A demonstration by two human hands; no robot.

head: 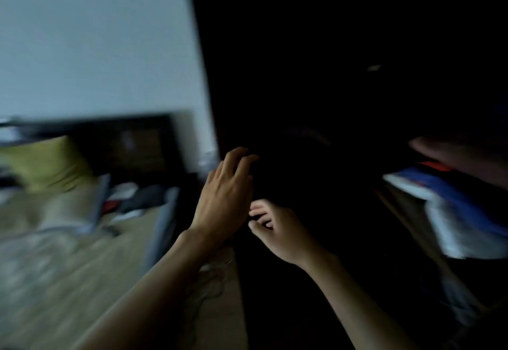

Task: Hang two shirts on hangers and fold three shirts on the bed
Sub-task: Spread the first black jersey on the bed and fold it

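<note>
Both hands are up at the centre of the frame, reaching toward a very dark mass that fills the right half; the left hand [225, 195] is raised with its back to the camera, fingers loosely spread and bent at the tips, its grip around nothing I can make out; the right hand [277, 228] sits just beside and below it, fingers curled inward, and whether that grip pinches dark cloth or only air I cannot tell, the blur and shadow swallow it; the shirts look to be in two places: a jumble of clothes [132, 198] lies on the bed [55, 281] at centre left, grey, white and a flash of red, and a blue and white pile [453, 212] sits at the right edge with an orange strip on top; my judgement is that any of these will be light, soft and floppy, sagging wherever it is not held, so the shoulders or the collar are the places to take hold, one in each hand; a green pillow [52, 162] leans at the left against the dark headboard [132, 143]; the pale wall [96, 33] fills the upper left; no hanger shows anywhere; the darkness on the right is the real obstacle, hiding whatever the hands are reaching into.
</note>
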